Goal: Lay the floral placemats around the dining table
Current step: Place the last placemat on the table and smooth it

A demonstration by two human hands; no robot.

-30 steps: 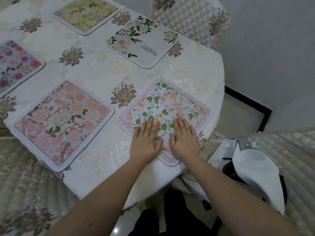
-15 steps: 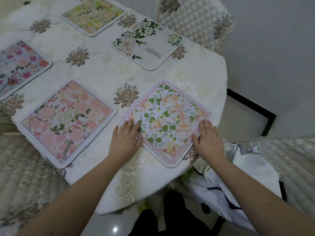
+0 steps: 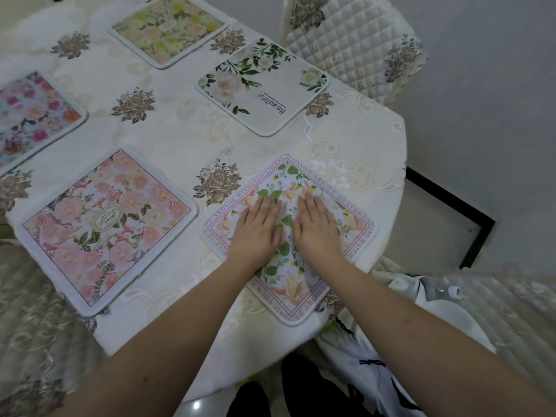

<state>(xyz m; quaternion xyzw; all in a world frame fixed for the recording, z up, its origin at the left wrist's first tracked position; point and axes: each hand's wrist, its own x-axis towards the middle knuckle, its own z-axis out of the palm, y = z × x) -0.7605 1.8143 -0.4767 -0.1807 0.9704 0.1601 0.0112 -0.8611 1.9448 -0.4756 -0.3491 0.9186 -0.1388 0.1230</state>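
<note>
Several floral placemats lie on the round table [image 3: 373,152], which wears a cream embroidered cloth. Nearest me is a green-leaf placemat with a lettered pink border [image 3: 288,284], turned like a diamond near the table's right edge. My left hand [image 3: 258,233] and my right hand [image 3: 316,230] lie flat side by side on its middle, fingers straight. To its left sits a pink rose placemat [image 3: 105,227]. Farther off are a white "Beautiful" placemat [image 3: 264,85], a yellow-green one [image 3: 168,28] and a red-flowered one [image 3: 33,115] at the left edge.
A quilted chair [image 3: 355,40] stands behind the table at the top right. A white bag with a bottle [image 3: 421,299] rests on the covered seat at my right. Another covered chair [image 3: 33,341] is at the lower left. Grey floor lies to the right.
Half a second ago my hands were apart at the placemat's left and right corners. They have slid inward and now lie together on its middle.
</note>
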